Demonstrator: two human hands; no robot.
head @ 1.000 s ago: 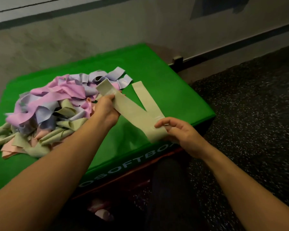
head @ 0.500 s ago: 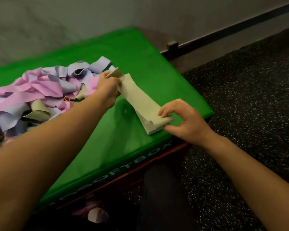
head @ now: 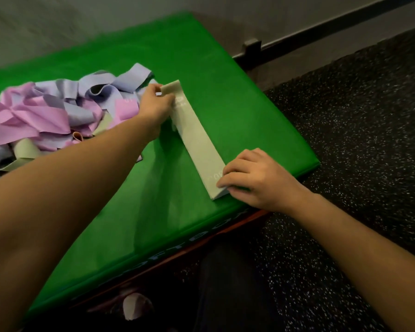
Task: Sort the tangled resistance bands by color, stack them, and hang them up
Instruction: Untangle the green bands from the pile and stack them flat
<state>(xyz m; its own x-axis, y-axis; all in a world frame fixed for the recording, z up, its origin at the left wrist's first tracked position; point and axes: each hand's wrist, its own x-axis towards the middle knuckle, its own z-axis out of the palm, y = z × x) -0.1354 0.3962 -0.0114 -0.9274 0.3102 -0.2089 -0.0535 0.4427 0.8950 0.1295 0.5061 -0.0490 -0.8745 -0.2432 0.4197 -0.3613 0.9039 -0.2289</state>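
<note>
Left hand [head: 153, 104] pinches the far end and right hand [head: 252, 178] the near end of 1 pale green band [head: 197, 142] lying flat on the green box [head: 221, 75], the tangled pile [head: 58, 113] just behind the left fingers.

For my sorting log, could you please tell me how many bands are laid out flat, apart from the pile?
1: the pale green band, stretched flat on the green box between the left hand and right hand. Another may lie hidden beneath it.
</note>
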